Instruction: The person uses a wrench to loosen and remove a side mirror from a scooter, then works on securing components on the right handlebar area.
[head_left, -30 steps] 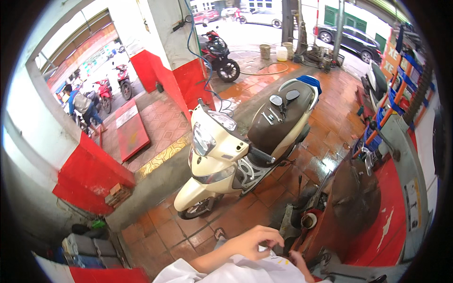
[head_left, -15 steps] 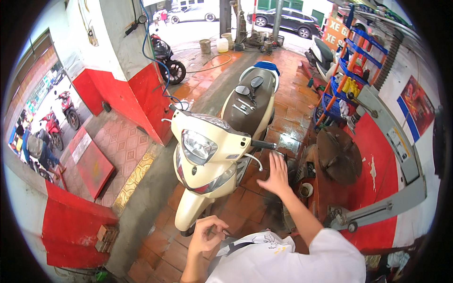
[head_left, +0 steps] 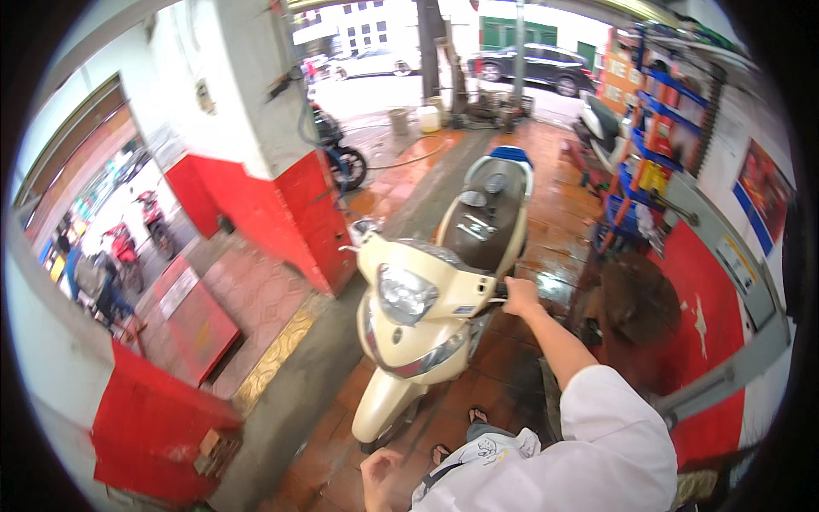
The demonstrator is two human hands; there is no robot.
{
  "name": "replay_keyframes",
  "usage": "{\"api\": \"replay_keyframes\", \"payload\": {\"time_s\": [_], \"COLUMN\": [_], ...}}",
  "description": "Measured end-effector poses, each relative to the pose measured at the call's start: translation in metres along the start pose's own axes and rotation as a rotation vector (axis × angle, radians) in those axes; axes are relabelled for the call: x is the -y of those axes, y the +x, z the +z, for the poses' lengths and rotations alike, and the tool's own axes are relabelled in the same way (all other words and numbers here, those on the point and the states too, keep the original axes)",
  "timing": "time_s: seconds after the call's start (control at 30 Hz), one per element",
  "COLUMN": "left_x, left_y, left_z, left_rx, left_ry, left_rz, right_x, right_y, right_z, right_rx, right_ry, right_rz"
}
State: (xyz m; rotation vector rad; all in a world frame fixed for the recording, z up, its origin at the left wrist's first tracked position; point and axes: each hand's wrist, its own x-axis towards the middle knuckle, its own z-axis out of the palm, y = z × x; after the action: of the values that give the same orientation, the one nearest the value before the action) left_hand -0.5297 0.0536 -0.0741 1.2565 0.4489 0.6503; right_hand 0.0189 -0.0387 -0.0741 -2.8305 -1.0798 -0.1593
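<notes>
A cream scooter (head_left: pixel 408 346) stands in front of me, its headlight and front fender toward me. My right hand (head_left: pixel 521 298) is wrapped round the handlebar grip (head_left: pixel 500 293) on the scooter's right-hand side as I see it. Low in the picture, near the front wheel, my left hand (head_left: pixel 380 468) is held with its fingers curled in; whether anything is inside cannot be made out. On the brown seat (head_left: pixel 467 247) lie two removed mirrors (head_left: pixel 473 199) and wrenches (head_left: pixel 478 227), a little blurred.
A red-and-white pillar (head_left: pixel 281 196) rises at the left. To the right stand a blue-and-orange shelf rack (head_left: pixel 644 162), a grey metal arm (head_left: pixel 734 273) and a dark round object (head_left: pixel 636 299). Parked motorbikes, a person (head_left: pixel 94 282) and buckets (head_left: pixel 398 120) are farther off.
My right hand has gone from open beside the handlebar to closed round its grip. My left hand is lower in the picture. The whole view has shifted, the scooter now appearing farther right.
</notes>
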Motion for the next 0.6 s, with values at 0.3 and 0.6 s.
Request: {"api": "replay_keyframes", "payload": {"time_s": [0.3,0.6], "left_x": [-0.031,0.020], "left_y": [0.022,0.225], "left_z": [0.018,-0.024], "left_rx": [-0.101,-0.428], "left_ry": [0.017,0.052], "left_rz": [-0.075,-0.240], "right_x": [-0.016,0.012], "right_y": [-0.017,-0.026], "right_z": [0.013,0.004], "right_rx": [-0.211,-0.314], "right_ry": [0.077,0.168], "right_rz": [0.027,0.024]}}
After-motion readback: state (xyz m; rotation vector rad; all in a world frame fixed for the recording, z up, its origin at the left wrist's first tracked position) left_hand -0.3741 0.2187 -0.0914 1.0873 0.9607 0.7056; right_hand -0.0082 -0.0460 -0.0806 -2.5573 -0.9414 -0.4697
